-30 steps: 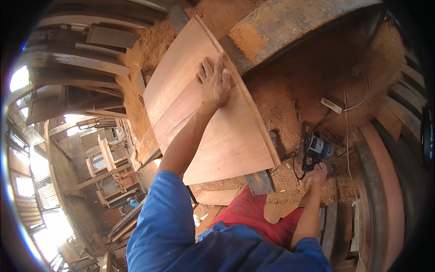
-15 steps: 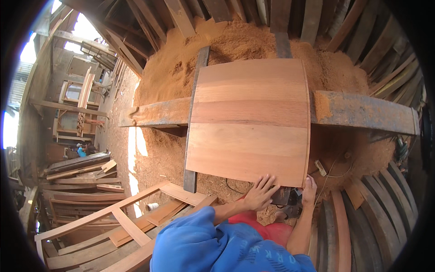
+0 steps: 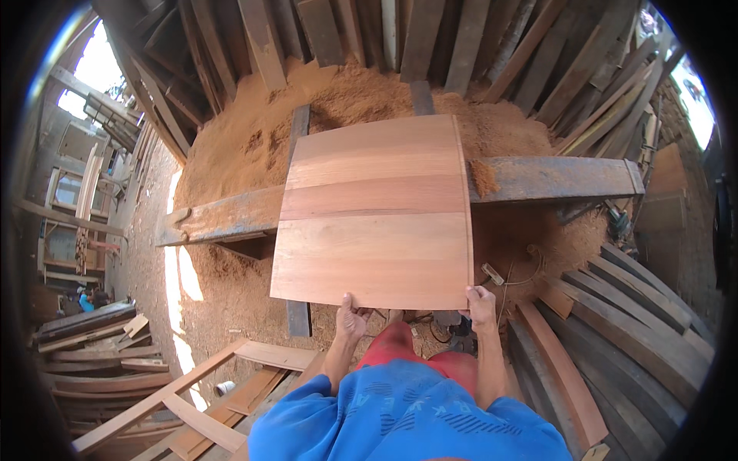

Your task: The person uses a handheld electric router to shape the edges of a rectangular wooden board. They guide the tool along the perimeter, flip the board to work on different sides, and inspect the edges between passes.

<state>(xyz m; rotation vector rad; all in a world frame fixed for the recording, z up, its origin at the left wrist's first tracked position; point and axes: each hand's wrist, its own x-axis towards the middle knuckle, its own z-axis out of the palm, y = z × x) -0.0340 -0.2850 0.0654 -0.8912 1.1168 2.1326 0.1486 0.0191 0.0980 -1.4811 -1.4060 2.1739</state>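
A broad wooden panel (image 3: 369, 253), built of several reddish-brown boards with visible seams, lies before me. My left hand (image 3: 350, 320) grips its near edge, thumb on top and fingers underneath. At the near right corner, my right hand (image 3: 482, 304) is closed round the edge the same way. The panel covers part of a wooden beam (image 3: 553, 177) that runs crosswise, and two dark battens (image 3: 300, 317) show beyond its edges. Both hands' fingertips are hidden below the wood.
Sawdust (image 3: 231, 150) is heaped behind the beam, with upright planks (image 3: 461, 46) leaning beyond. A wooden frame (image 3: 192, 384) lies at lower left. Stacked boards (image 3: 638, 330) fill the right. A power socket (image 3: 492, 273) with a cable lies near the panel. Far left is another person (image 3: 85, 301).
My left hand has gone from lying flat on the panel to gripping its near edge farther left. The right hand keeps the corner. The view has shifted right.
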